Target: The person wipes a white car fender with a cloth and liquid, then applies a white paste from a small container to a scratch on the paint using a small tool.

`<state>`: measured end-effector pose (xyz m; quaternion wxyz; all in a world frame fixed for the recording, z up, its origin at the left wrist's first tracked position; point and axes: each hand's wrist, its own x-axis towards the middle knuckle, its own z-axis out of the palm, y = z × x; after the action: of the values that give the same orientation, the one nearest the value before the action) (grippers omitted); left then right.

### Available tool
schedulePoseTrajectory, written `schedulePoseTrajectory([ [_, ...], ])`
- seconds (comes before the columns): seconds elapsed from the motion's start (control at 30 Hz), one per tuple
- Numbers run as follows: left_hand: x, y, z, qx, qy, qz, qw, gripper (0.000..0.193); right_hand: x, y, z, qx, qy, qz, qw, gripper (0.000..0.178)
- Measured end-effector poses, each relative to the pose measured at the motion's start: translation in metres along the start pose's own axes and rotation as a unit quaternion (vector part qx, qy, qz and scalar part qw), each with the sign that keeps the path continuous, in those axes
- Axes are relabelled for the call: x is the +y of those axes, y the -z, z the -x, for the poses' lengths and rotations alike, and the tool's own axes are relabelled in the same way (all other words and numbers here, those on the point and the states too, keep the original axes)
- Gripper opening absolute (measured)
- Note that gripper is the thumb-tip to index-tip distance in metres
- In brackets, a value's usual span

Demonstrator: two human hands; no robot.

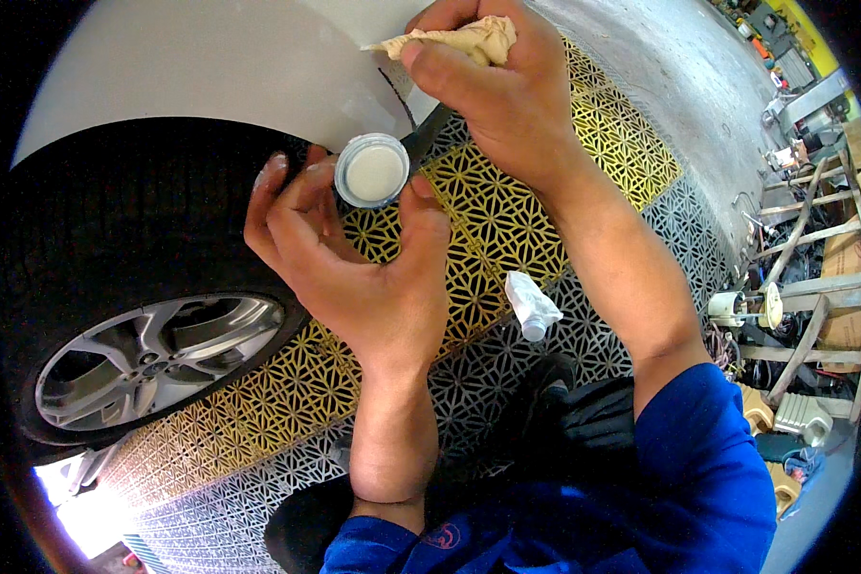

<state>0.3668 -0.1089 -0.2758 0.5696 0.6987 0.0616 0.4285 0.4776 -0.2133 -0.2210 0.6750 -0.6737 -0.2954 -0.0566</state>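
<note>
Up and right of the wheel [153, 364], our left hand [359, 287] grips a small round cup [373, 172] of whitish paste between thumb and fingers. Farther right of the wheel, our right hand [512, 100] has its fingers closed on a crumpled cream wad [485, 40], close to the pale car panel [210, 67] above the wheel; whether they touch, we cannot tell. Below and right of the wheel, our blue shirt [703, 459] bears a red emblem [440, 536], too small to make out. Right of the wheel, a crumpled white tube [530, 301] lies on the yellow and grey lattice mat [469, 239]; far right stands a slatted wooden rack [823, 284]. Our right hand hides part of the panel's edge.
</note>
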Motion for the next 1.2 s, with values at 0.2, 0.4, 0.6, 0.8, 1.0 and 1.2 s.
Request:
schedulePoseTrajectory([
  [0.2,0.0,-0.002,0.001,0.002,-0.015,-0.011,1.0,0.052,0.002,0.003,0.0,-0.002,0.0,-0.008,1.0,0.017],
  [0.4,-0.002,-0.001,0.001,0.0,-0.013,-0.002,1.0,0.052,0.0,-0.001,0.0,-0.004,-0.013,-0.019,1.0,0.017],
  [0.6,0.0,-0.002,0.001,-0.003,-0.014,-0.009,1.0,0.052,0.0,0.002,0.0,0.0,0.003,0.008,1.0,0.016],
  [0.8,-0.005,-0.005,0.002,0.001,-0.021,0.017,1.0,0.051,-0.01,0.004,0.002,0.014,-0.023,0.01,1.0,0.017],
  [1.0,-0.012,-0.007,0.005,0.009,-0.043,-0.005,0.999,0.053,-0.014,0.03,0.013,-0.059,0.061,0.101,0.991,0.018],
  [1.2,-0.021,-0.009,0.009,-0.004,-0.058,-0.067,0.996,0.053,-0.024,0.037,0.027,-0.17,-0.02,0.168,0.971,0.016],
])
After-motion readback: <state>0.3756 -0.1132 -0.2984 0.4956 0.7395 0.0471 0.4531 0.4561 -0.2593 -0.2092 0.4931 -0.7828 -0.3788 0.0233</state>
